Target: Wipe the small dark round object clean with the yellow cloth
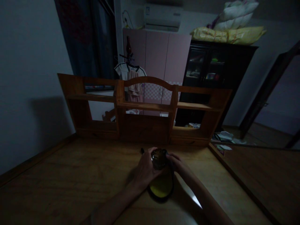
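1. Clock centre was the dark brown glossy object (159, 160), in the hands over the wooden desk (93, 175), shiny spots on its left side; exact kind too dim to tell
2. Left hand (144, 167) at 8 o'clock, fingers and thumb wrapped round the object's left side, grasping it
3. Right hand (176, 162) at 3 o'clock, fingers bent, tips touching the object's right edge; could not tell whether they gripped it
4. Yellow piece with a dark rim (161, 186) sat just beside the object at 6 o'clock, between the forearms; could not tell if the two were joined
5. Small black tip (142, 151) poked out by the left hand, at 10 o'clock
6. Wooden shelf unit (145, 107) stood at 12 o'clock, pink wardrobe (156, 56) behind it, dark cabinet (232, 65) at 1 o'clock
7. Clothes (128, 73) hung at 11 o'clock
8. Room was dim
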A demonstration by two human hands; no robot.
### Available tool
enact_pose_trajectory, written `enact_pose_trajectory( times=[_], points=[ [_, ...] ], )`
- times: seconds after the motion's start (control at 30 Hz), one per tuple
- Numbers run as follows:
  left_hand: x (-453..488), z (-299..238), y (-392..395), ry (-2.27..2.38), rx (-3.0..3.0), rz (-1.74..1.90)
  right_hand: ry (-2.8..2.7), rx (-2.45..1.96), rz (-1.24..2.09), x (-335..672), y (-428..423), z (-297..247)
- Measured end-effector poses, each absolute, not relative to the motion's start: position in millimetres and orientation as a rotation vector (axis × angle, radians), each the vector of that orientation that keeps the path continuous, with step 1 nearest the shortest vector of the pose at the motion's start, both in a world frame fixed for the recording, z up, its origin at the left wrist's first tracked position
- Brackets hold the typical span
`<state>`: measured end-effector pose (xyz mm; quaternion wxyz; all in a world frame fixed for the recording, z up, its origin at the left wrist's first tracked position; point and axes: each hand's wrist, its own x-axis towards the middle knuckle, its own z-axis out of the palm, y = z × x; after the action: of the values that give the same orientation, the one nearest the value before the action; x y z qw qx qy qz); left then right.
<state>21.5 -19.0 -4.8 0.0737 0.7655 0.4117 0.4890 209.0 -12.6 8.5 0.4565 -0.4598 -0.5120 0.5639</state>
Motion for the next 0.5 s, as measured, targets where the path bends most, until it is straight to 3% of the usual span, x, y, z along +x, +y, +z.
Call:
enact_pose_trajectory(
  times=[0.2, 0.33, 0.5],
  points=[
    [15.4, -5.9, -16.0, 1.135, 2.525, 1.341, -1.210, -1.025, 1.579, 205.9, -12.6, 0.1],
    [12.8, -3.8, -3.3, 1.017, 2.780, 1.172, -1.265, -1.028, 1.511, 204.2, -5.8, -9.0],
    [2.4, 37.3, -6.9, 1.148, 2.528, 1.435, -1.236, -1.122, 1.293, 208.3, 1.1, -13.5]
  ],
)
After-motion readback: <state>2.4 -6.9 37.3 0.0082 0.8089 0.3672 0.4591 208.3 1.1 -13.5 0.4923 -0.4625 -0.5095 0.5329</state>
